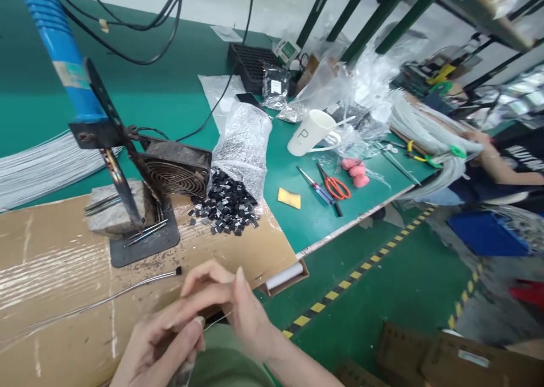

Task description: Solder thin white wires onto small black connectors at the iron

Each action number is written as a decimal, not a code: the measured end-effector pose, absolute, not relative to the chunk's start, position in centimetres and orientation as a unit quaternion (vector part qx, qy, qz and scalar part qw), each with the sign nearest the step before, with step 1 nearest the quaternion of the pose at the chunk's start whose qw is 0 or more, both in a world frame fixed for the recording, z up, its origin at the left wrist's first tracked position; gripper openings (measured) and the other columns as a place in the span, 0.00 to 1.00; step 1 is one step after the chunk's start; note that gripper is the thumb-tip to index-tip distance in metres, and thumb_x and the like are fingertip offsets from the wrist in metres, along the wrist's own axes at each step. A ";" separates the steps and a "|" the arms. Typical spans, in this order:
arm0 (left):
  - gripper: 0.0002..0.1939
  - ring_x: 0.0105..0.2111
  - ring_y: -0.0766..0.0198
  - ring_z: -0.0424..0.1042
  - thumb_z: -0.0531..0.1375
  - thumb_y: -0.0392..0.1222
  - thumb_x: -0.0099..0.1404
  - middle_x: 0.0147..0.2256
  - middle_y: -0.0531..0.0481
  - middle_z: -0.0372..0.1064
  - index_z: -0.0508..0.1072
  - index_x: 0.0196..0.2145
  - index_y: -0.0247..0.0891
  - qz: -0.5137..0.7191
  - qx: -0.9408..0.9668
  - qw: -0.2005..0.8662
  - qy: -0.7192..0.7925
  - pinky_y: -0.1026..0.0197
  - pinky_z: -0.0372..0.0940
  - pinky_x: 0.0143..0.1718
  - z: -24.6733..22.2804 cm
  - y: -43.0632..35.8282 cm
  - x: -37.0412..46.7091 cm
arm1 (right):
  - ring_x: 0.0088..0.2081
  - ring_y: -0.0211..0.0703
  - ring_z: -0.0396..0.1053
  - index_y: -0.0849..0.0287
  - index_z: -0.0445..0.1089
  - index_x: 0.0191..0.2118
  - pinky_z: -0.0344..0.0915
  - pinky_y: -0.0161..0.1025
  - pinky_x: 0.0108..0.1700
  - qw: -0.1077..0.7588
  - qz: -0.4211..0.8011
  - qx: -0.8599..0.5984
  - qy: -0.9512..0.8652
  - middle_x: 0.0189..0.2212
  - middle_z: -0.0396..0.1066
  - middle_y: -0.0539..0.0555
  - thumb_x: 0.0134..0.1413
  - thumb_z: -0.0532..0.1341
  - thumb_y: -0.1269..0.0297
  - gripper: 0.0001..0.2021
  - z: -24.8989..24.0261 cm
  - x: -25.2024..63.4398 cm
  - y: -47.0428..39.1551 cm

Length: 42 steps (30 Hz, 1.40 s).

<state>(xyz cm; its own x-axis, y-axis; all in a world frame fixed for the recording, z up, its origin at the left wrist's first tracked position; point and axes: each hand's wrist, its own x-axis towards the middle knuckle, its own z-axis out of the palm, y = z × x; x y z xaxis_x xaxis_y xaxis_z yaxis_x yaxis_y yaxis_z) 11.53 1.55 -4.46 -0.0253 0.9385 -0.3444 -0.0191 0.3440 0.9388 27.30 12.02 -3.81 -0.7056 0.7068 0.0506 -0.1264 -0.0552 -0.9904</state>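
Hands meet at the near edge of the worktop, low in the view, just over the cardboard sheet (pixel 51 251) that covers the near left part of the green bench (pixel 297 166). The left hand (pixel 157 341) and the right hand (pixel 238 313) touch each other at the fingertips, and both pinch a thin grey wire (pixel 102 302) between thumb and fingers (the pinch itself is small, so the exact hold is hard to see). This wire runs from the hands to the left across the cardboard, and a small black piece (pixel 178 271) sits on its end just above the hands.

Behind the wire, a dark metal stand (pixel 140 239) rests on the cardboard and carries a tool with a blue handle (pixel 55 35). A small black fan (pixel 176 169) leans right behind it. Beside the fan, near the right edge of the cardboard, lies a heap of small black parts (pixel 227 203) that spill from a clear bag (pixel 244 143).

Further to the right on the bench are a white mug (pixel 308 132), a screwdriver (pixel 317 188), orange scissors (pixel 335 186) and a yellow pad (pixel 289 198). Another person's arm (pixel 501 166) rests at the far right edge.
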 end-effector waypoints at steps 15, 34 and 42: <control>0.29 0.20 0.68 0.61 0.57 0.63 0.76 0.20 0.52 0.64 0.73 0.26 0.38 0.440 0.373 0.526 0.625 0.67 0.57 0.20 -2.5 2.1 12.9 | 0.19 0.42 0.50 0.52 0.77 0.15 0.47 0.42 0.25 0.305 0.832 -0.244 -0.394 0.07 0.45 0.52 0.78 0.33 0.43 0.49 -5.7 27.9 12.8; 0.19 0.17 0.70 0.62 0.56 0.44 0.79 0.19 0.58 0.63 0.71 0.28 0.40 0.416 0.464 0.365 0.692 0.70 0.57 0.19 -2.8 1.5 12.8 | 0.65 0.58 0.65 0.57 0.61 0.65 0.67 0.60 0.66 0.286 0.418 -0.234 -0.830 0.63 0.70 0.65 0.56 0.63 0.75 0.31 -5.4 28.4 14.3; 0.18 0.17 0.70 0.61 0.55 0.42 0.78 0.19 0.58 0.61 0.70 0.27 0.41 0.417 0.482 0.339 0.692 0.69 0.57 0.19 -3.8 2.1 12.3 | 0.42 0.47 0.75 0.57 0.73 0.52 0.78 0.46 0.46 0.297 0.375 -0.315 -0.819 0.42 0.78 0.57 0.72 0.60 0.71 0.09 -6.7 26.7 15.9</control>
<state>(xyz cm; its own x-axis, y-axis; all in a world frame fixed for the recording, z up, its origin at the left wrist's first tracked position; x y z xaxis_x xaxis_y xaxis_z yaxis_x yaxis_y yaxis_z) 12.32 2.05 -3.80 -0.3060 0.9496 -0.0682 0.3847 0.1888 0.9035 26.72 15.93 -6.73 -0.6244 0.7398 0.2506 0.2937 0.5196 -0.8023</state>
